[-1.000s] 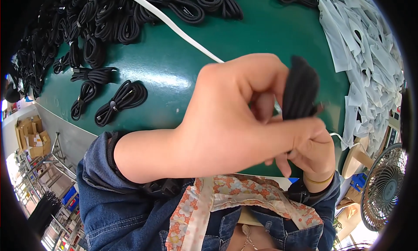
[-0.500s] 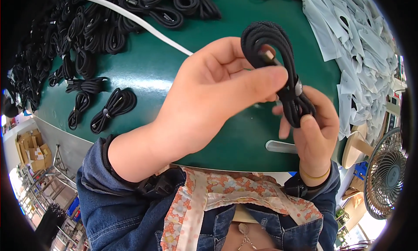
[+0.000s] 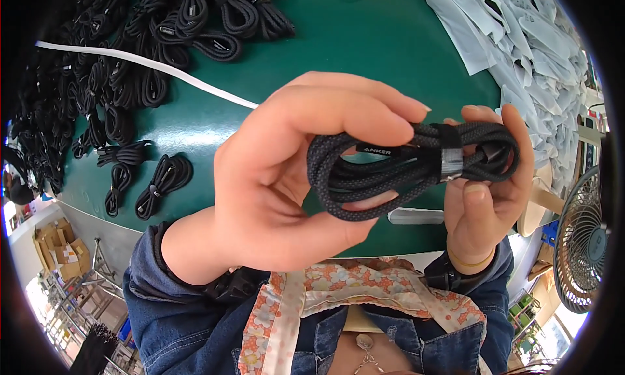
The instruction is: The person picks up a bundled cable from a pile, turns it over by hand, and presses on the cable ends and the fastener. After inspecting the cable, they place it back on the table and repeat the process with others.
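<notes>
Pale translucent bags lie in an overlapping heap at the right of the green table, thin and flat, each of the clearer ones cut with an oval hang-hole (whether anything sits inside them, I cannot tell). Down at the left, beyond the table edge, stand brown cardboard boxes, their contents too small to make out.

The coiled cable is held up above the table, between both hands: black, braided with a fine woven grain, wound into a long oval and cinched by a black strap with a shiny grey patch. The left hand grips its left end, fingers over the upper strands and thumb beneath; the right hand holds the other end, fingers curled behind and thumb at the lower edge. Similar black coils crowd the upper left, crossed by a smooth white cord
</notes>
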Motion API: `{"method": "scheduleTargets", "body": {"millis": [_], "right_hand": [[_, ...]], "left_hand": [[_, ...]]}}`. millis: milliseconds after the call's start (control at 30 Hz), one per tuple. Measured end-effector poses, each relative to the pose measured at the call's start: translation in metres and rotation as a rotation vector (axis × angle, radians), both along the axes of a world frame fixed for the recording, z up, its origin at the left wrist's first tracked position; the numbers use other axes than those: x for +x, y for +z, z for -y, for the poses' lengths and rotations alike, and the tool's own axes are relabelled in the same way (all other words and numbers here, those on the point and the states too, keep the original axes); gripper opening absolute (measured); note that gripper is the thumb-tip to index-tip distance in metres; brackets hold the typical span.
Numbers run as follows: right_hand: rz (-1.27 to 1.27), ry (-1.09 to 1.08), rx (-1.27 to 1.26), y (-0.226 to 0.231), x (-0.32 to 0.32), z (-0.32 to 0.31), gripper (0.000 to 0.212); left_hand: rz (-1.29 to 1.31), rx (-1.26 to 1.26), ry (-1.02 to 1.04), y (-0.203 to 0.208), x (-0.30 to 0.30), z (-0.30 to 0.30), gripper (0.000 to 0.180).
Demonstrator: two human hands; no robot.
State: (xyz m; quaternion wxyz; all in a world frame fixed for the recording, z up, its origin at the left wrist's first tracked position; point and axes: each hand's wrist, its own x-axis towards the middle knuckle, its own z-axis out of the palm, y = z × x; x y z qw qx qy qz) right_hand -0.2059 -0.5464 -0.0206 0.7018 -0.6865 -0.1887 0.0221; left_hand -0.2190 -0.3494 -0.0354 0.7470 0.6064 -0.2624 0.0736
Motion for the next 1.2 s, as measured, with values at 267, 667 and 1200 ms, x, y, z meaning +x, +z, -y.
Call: {"method": "scheduleTargets", "body": {"millis": [267, 667, 1200], "right_hand": [[0.111, 0.137, 0.158, -0.009, 0.006, 0.002, 0.067], [-0.013, 0.052, 0.106, -0.002, -0.001, -0.001, 0.067], [0.086, 0.437, -0.064, -0.007, 0.016, 0.004, 0.047]], "left_hand": [[0.065, 0.070, 0.023, 0.005, -0.002, -0.001, 0.047], [0.024, 0.078, 0.008, 0.007, -0.003, -0.001, 0.046], [-0.960, -0.078, -0.348, 0.011, -0.008, 0.008, 0.034]]}}
